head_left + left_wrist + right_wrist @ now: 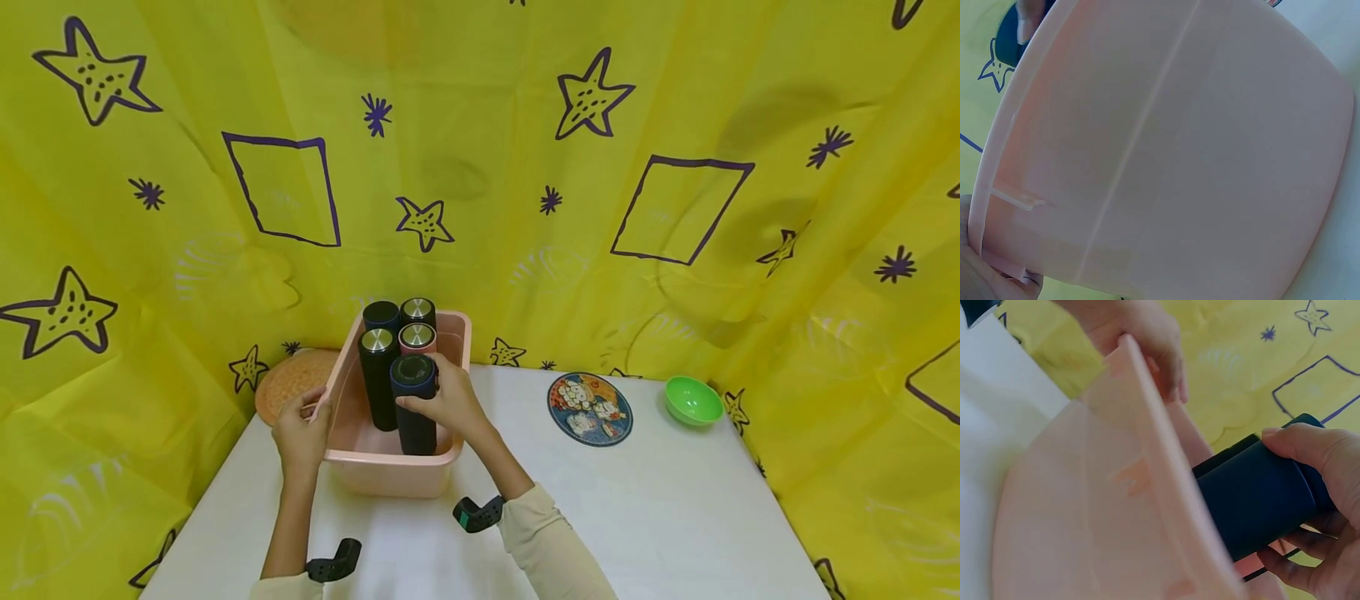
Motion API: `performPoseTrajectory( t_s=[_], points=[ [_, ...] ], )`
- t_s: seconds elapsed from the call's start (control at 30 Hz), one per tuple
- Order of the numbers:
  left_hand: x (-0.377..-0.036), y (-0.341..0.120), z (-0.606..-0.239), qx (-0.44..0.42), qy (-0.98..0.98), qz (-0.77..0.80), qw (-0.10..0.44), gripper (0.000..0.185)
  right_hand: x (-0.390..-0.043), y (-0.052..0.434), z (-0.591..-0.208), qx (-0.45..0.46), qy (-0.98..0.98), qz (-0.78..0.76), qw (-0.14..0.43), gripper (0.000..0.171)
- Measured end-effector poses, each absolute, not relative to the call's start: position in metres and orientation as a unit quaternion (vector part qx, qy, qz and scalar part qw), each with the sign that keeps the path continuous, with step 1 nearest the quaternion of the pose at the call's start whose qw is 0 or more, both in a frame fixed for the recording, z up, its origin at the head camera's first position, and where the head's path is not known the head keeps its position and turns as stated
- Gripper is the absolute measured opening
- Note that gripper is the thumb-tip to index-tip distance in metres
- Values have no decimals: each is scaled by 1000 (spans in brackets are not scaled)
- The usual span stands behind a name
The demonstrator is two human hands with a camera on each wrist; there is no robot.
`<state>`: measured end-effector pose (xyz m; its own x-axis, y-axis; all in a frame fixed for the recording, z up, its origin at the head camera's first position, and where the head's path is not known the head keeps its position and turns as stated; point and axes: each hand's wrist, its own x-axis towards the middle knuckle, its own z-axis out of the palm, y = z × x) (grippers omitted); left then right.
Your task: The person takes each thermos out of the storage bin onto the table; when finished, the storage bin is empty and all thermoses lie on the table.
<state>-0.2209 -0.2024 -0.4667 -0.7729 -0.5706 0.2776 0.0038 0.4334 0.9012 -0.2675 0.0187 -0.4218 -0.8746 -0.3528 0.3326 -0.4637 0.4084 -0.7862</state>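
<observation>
The dark bottle [416, 425] is in the near end of the pink tub [390, 479], long axis near vertical, cap [413, 372] up, with 4 other bottles [378, 379] crowding behind it. Our right hand [453, 402] grips its top, our left hand [300, 435] pinches the tub's rim [397, 457], and we cannot read the cap's marking.

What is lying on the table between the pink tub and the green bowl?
A round patterned mat lies between the tub and the bowl; the head view shows this.

Smooth plastic tub [390, 480], matt bottle [416, 427], shiny metal lids [377, 340], glossy plastic bowl [692, 403]
</observation>
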Motion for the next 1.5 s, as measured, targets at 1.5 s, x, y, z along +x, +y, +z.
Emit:
performPoseTrajectory(
  t_s=[1.5],
  points=[
    [-221, -203, -467, 171, -801, -507, 269, 27, -263, 108, -327, 141, -744, 626, 185, 64]
  ],
)
